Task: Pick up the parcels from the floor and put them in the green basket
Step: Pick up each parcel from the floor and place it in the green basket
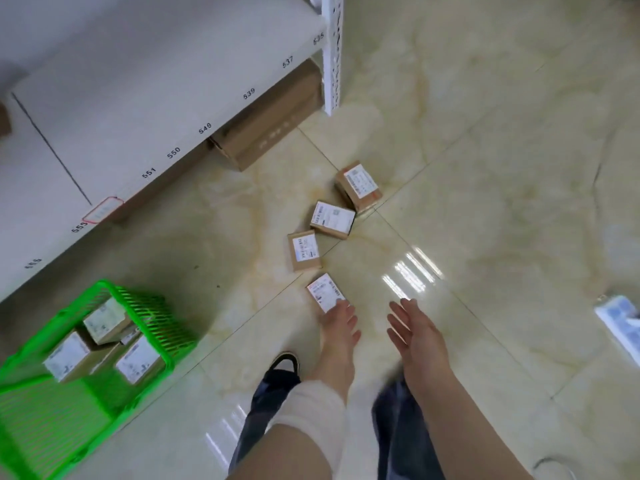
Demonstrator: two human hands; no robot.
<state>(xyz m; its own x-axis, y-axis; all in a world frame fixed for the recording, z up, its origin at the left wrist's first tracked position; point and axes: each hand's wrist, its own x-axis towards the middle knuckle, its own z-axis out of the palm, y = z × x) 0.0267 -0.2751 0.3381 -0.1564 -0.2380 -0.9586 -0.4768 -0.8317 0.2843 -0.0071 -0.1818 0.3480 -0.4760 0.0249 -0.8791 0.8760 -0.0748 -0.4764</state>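
Several small cardboard parcels with white labels lie in a row on the tiled floor: the nearest parcel [325,292], a second parcel [304,250], a third parcel [332,220] and the farthest parcel [358,185]. My left hand [339,323] reaches down with its fingertips on the near edge of the nearest parcel, fingers apart. My right hand [412,332] hovers open just right of it, holding nothing. The green basket [62,420] stands at the lower left with three labelled parcels [104,322] inside.
A white shelf unit [156,109] with number tags fills the upper left, and a large brown carton [270,123] sits under it. My legs and a shoe [284,363] are below the hands. A white and blue packet [620,320] lies at the right edge.
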